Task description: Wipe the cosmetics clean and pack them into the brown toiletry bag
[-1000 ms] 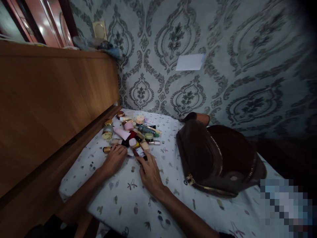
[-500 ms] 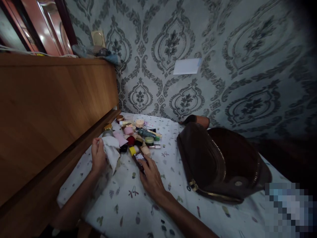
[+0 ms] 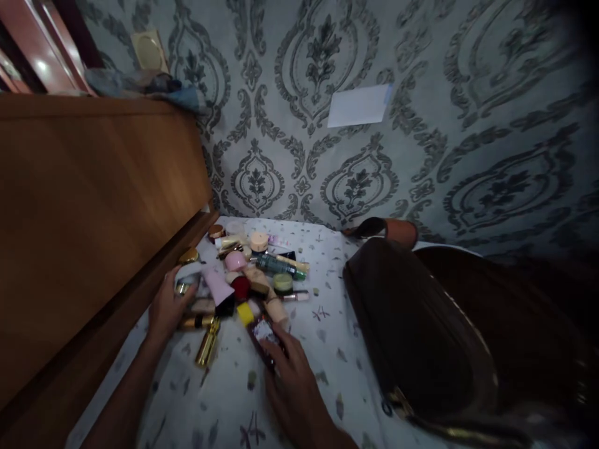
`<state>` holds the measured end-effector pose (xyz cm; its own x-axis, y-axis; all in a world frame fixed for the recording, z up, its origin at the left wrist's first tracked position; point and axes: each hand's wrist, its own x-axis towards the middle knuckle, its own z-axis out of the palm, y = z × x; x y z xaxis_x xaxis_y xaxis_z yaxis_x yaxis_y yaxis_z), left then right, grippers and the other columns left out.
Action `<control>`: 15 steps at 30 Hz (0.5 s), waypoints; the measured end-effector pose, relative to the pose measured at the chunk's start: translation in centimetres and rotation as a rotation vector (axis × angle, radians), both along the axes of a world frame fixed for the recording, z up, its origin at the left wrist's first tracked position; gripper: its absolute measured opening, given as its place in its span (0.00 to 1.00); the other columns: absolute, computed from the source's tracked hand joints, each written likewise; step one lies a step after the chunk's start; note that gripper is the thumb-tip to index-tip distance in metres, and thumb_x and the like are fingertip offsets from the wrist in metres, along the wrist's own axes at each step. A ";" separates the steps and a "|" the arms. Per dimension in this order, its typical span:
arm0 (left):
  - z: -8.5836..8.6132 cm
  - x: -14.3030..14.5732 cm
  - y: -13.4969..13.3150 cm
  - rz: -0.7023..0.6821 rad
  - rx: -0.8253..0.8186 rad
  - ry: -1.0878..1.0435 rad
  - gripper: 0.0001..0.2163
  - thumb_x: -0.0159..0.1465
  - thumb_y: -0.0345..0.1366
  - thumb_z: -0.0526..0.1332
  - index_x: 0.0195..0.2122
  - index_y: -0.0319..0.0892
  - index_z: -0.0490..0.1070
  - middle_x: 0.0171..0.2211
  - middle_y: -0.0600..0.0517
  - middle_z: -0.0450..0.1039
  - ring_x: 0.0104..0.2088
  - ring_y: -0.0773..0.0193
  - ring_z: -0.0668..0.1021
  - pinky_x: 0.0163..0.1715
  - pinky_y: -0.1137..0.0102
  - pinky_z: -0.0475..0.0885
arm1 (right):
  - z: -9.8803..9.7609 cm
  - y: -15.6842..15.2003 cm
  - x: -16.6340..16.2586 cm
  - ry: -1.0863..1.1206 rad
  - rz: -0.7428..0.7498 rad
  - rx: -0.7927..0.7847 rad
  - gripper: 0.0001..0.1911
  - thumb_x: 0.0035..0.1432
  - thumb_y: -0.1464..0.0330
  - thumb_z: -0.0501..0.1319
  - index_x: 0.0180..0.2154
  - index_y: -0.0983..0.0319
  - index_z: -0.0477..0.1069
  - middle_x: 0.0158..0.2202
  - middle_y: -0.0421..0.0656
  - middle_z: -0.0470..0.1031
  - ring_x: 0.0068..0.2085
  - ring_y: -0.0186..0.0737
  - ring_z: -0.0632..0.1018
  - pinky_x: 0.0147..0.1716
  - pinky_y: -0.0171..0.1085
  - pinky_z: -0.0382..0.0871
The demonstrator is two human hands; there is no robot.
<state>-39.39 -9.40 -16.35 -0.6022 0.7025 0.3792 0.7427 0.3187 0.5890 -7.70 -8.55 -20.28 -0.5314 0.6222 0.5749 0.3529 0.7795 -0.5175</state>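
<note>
Head view, inspected at the cosmetics on the printed cloth covering the surface. Your right hand is closed around the lower part of a dark brown bottle with a pale label, which lies at a slant at the near edge of the cluster. A yellow piece sits at the bottle's far end; whether it is joined cannot be told. Your left hand has its fingers curved about a pale item and a gold-trimmed jar; blur prevents confirming a grip on either.

Handling findings, by judgement. Hold the bottle by its body and draw it toward you before lifting; its far end lies close to the beige tube, which could roll if nudged. On the left, settle your fingers on one item before raising the hand, since the lilac tube lies just beside and could be dragged along. Lift straight up rather than sweeping sideways. Watch your left wrist: the shiny gold tube and the black-and-gold tube lie close by and look prone to rolling. The brown bag stands well apart to your right, leaving that forearm room.
</note>
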 end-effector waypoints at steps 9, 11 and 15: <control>-1.7 -1.3 -1.0 -0.189 0.042 0.122 0.25 0.60 0.51 0.60 0.60 0.59 0.62 0.56 0.48 0.73 0.54 0.44 0.77 0.53 0.46 0.72 | -1.6 0.8 0.6 -0.008 -0.006 0.008 0.31 0.52 0.81 0.54 0.57 0.56 0.65 0.61 0.52 0.65 0.60 0.50 0.70 0.52 0.48 0.74; -1.1 -1.3 -0.8 -0.194 0.024 0.150 0.25 0.60 0.51 0.59 0.58 0.55 0.65 0.55 0.46 0.74 0.55 0.45 0.76 0.53 0.48 0.72 | -0.5 0.7 0.7 -0.011 0.029 0.034 0.29 0.53 0.80 0.55 0.57 0.57 0.65 0.63 0.53 0.63 0.61 0.52 0.69 0.53 0.49 0.74; 0.2 -0.8 -0.9 -0.167 0.004 0.161 0.22 0.65 0.50 0.54 0.56 0.46 0.69 0.52 0.44 0.76 0.51 0.48 0.78 0.50 0.55 0.74 | 1.4 0.3 0.5 -0.003 0.029 0.061 0.21 0.57 0.76 0.56 0.53 0.60 0.68 0.60 0.54 0.65 0.59 0.51 0.70 0.54 0.50 0.73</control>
